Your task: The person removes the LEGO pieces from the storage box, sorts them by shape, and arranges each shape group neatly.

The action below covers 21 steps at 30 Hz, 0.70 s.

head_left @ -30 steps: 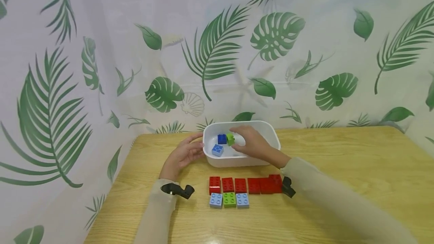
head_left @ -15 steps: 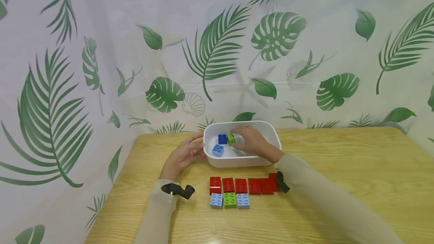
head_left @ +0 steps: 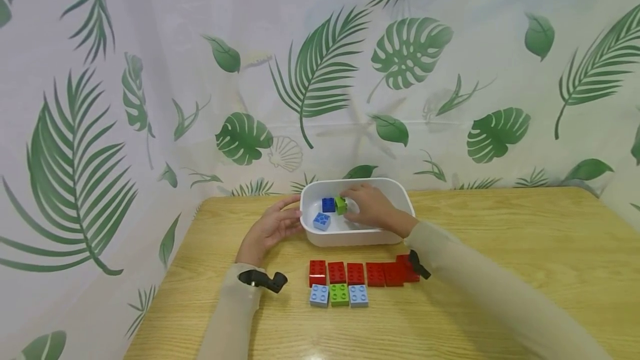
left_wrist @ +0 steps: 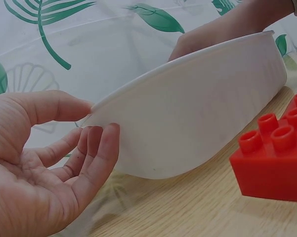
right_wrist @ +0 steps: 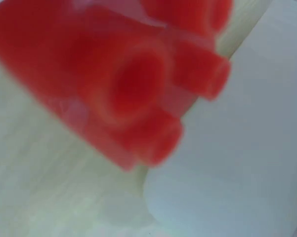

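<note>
A white plastic tub [head_left: 357,239] stands on the table with several toy bricks inside. My left hand [head_left: 272,228] holds its left end, one digit at the rim [left_wrist: 123,91] and curved fingers against the outer wall. My right hand [head_left: 372,207] reaches into the tub, finger and thumb curled about a green toy brick [head_left: 340,206] lying on its side. Left of that brick sit a dark blue brick [head_left: 328,205] and a lighter blue brick [head_left: 321,221]. The right wrist view misses my right hand; a blurred red brick [right_wrist: 153,143] fills much of it.
In front of the tub, several red bricks [head_left: 336,273] form a row on the wooden table [head_left: 500,249]. Nearer lie a light blue brick [head_left: 318,296], a green brick [head_left: 339,295] and another light blue brick [head_left: 358,296]. A leaf-print curtain [head_left: 320,71] hangs behind the table.
My right forearm has shifted slightly left, and my right fingers have drawn in around the green brick, which has turned a little. The left hand and tub stay in place.
</note>
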Each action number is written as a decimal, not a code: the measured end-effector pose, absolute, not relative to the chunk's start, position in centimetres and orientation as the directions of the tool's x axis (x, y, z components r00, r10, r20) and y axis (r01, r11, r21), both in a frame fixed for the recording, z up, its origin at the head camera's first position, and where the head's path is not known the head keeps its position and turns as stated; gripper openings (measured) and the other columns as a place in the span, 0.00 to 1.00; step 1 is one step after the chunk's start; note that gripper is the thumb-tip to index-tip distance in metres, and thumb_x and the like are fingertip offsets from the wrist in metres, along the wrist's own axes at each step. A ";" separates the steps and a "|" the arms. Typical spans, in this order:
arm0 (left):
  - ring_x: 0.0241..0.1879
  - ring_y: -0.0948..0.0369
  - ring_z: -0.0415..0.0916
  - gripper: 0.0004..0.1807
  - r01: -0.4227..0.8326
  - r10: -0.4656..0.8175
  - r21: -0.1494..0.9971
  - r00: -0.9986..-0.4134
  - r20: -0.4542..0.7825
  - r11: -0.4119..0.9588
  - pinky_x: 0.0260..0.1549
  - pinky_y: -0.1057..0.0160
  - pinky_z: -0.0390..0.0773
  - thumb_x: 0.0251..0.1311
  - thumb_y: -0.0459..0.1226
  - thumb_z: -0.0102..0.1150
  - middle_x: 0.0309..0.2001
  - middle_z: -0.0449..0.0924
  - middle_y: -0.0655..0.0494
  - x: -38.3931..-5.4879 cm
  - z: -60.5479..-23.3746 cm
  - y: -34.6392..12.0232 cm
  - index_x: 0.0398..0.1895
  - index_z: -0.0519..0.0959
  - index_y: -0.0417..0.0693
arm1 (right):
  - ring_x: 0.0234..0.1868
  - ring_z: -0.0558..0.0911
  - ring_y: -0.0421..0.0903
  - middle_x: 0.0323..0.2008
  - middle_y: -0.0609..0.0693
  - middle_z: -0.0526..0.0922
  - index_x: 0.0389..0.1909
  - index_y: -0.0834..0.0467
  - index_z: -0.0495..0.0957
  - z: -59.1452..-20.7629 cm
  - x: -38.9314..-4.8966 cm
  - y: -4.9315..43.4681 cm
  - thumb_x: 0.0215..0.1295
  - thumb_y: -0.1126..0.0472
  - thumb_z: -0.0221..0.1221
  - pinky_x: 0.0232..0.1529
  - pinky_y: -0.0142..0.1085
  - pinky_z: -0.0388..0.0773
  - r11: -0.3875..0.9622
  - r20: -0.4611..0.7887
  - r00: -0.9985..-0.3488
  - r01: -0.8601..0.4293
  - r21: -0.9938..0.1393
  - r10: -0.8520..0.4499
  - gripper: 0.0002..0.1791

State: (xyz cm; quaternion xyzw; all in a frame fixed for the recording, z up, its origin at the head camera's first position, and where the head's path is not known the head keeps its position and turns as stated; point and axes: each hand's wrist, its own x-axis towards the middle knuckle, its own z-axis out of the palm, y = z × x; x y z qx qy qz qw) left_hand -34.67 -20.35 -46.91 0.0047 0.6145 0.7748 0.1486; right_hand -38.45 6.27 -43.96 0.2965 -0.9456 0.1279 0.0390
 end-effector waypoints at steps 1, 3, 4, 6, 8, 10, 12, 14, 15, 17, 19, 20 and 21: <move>0.49 0.61 0.83 0.32 -0.224 0.238 0.953 -0.955 -0.174 -0.202 0.47 0.61 0.85 0.70 0.27 0.54 0.72 0.68 0.36 -34.7 -46.9 -20.4 0.76 0.62 0.44 | 0.66 0.75 0.58 0.63 0.56 0.81 0.63 0.57 0.79 -43.9 -38.6 6.3 0.62 0.54 0.70 0.70 0.57 0.70 0.790 0.140 -0.818 -0.575 -0.214 -0.557 0.28; 0.49 0.61 0.83 0.31 -0.225 0.238 0.954 -0.955 -0.175 -0.200 0.47 0.60 0.85 0.70 0.27 0.54 0.72 0.68 0.36 -34.7 -46.9 -20.4 0.76 0.62 0.44 | 0.67 0.75 0.58 0.63 0.56 0.81 0.63 0.57 0.78 -43.7 -38.7 6.3 0.62 0.54 0.70 0.70 0.57 0.70 0.784 0.123 -0.810 -0.586 -0.204 -0.573 0.29; 0.49 0.61 0.83 0.31 -0.225 0.239 0.953 -0.955 -0.175 -0.202 0.47 0.60 0.85 0.70 0.27 0.54 0.72 0.68 0.36 -34.8 -47.0 -20.4 0.76 0.63 0.44 | 0.66 0.75 0.59 0.63 0.57 0.81 0.63 0.57 0.78 -43.6 -38.9 6.4 0.62 0.54 0.70 0.70 0.57 0.70 0.780 0.119 -0.804 -0.594 -0.198 -0.582 0.29; 0.48 0.61 0.83 0.31 -0.224 0.239 0.954 -0.955 -0.174 -0.201 0.47 0.60 0.85 0.70 0.27 0.53 0.72 0.68 0.36 -34.8 -47.1 -20.4 0.76 0.62 0.44 | 0.66 0.75 0.59 0.63 0.57 0.81 0.63 0.57 0.79 -43.3 -39.0 6.5 0.62 0.54 0.71 0.70 0.57 0.70 0.770 0.110 -0.794 -0.608 -0.193 -0.598 0.29; 0.48 0.61 0.83 0.31 -0.225 0.236 0.953 -0.956 -0.175 -0.203 0.47 0.60 0.85 0.70 0.26 0.53 0.72 0.69 0.36 -34.9 -47.2 -20.4 0.75 0.63 0.44 | 0.65 0.76 0.59 0.63 0.57 0.81 0.63 0.57 0.79 -43.2 -39.2 6.6 0.62 0.55 0.71 0.69 0.57 0.71 0.763 0.107 -0.786 -0.618 -0.190 -0.609 0.28; 0.47 0.61 0.83 0.31 -0.227 0.233 0.951 -0.956 -0.177 -0.208 0.47 0.60 0.85 0.70 0.26 0.54 0.71 0.69 0.36 -34.9 -47.2 -20.4 0.75 0.63 0.44 | 0.64 0.76 0.58 0.62 0.57 0.81 0.62 0.57 0.79 -43.2 -39.4 6.6 0.62 0.55 0.70 0.69 0.56 0.71 0.756 0.110 -0.778 -0.628 -0.183 -0.619 0.28; 0.47 0.61 0.83 0.31 -0.225 0.230 0.953 -0.957 -0.177 -0.203 0.48 0.60 0.85 0.70 0.27 0.54 0.71 0.69 0.36 -35.0 -47.3 -20.4 0.75 0.63 0.44 | 0.64 0.77 0.58 0.62 0.57 0.81 0.62 0.58 0.79 -43.2 -39.5 6.6 0.62 0.55 0.70 0.68 0.56 0.72 0.752 0.112 -0.773 -0.634 -0.183 -0.625 0.28; 0.48 0.60 0.84 0.31 -0.226 0.228 0.953 -0.957 -0.178 -0.202 0.48 0.60 0.85 0.70 0.27 0.54 0.71 0.70 0.37 -35.0 -47.4 -20.4 0.75 0.64 0.45 | 0.62 0.77 0.58 0.62 0.57 0.82 0.61 0.58 0.80 -43.2 -39.6 6.5 0.62 0.55 0.70 0.67 0.55 0.73 0.746 0.119 -0.765 -0.644 -0.170 -0.633 0.27; 0.48 0.60 0.84 0.31 -0.223 0.229 0.955 -0.957 -0.176 -0.198 0.49 0.60 0.85 0.70 0.27 0.54 0.71 0.69 0.37 -35.0 -47.5 -20.4 0.75 0.63 0.45 | 0.62 0.77 0.57 0.61 0.57 0.82 0.61 0.58 0.80 -43.2 -39.6 6.4 0.62 0.55 0.70 0.67 0.54 0.74 0.745 0.119 -0.763 -0.646 -0.165 -0.635 0.27; 0.49 0.60 0.84 0.31 -0.217 0.232 0.957 -0.958 -0.171 -0.192 0.49 0.60 0.85 0.70 0.27 0.55 0.72 0.69 0.37 -35.1 -47.5 -20.4 0.75 0.63 0.45 | 0.61 0.78 0.57 0.61 0.57 0.82 0.60 0.58 0.80 -43.2 -39.7 6.2 0.62 0.56 0.70 0.67 0.53 0.74 0.742 0.123 -0.758 -0.652 -0.159 -0.640 0.26; 0.49 0.60 0.83 0.31 -0.215 0.237 0.957 -0.957 -0.167 -0.193 0.49 0.60 0.85 0.70 0.27 0.55 0.72 0.69 0.37 -35.1 -47.5 -20.4 0.75 0.63 0.45 | 0.60 0.78 0.56 0.59 0.57 0.83 0.59 0.59 0.81 -43.1 -39.7 6.0 0.63 0.56 0.70 0.66 0.52 0.74 0.737 0.128 -0.752 -0.659 -0.152 -0.646 0.24; 0.49 0.60 0.83 0.31 -0.212 0.238 0.958 -0.957 -0.164 -0.192 0.48 0.60 0.85 0.70 0.27 0.55 0.72 0.68 0.36 -35.1 -47.5 -20.5 0.75 0.63 0.45 | 0.60 0.78 0.56 0.59 0.57 0.84 0.58 0.59 0.81 -43.1 -39.7 5.9 0.63 0.57 0.70 0.67 0.52 0.74 0.735 0.130 -0.751 -0.660 -0.154 -0.648 0.23; 0.49 0.60 0.83 0.31 -0.211 0.238 0.958 -0.957 -0.163 -0.192 0.48 0.61 0.85 0.70 0.28 0.55 0.72 0.68 0.36 -35.1 -47.4 -20.5 0.75 0.63 0.44 | 0.59 0.78 0.56 0.58 0.57 0.84 0.57 0.59 0.82 -43.0 -39.6 5.8 0.63 0.57 0.70 0.67 0.52 0.74 0.734 0.131 -0.751 -0.660 -0.159 -0.647 0.22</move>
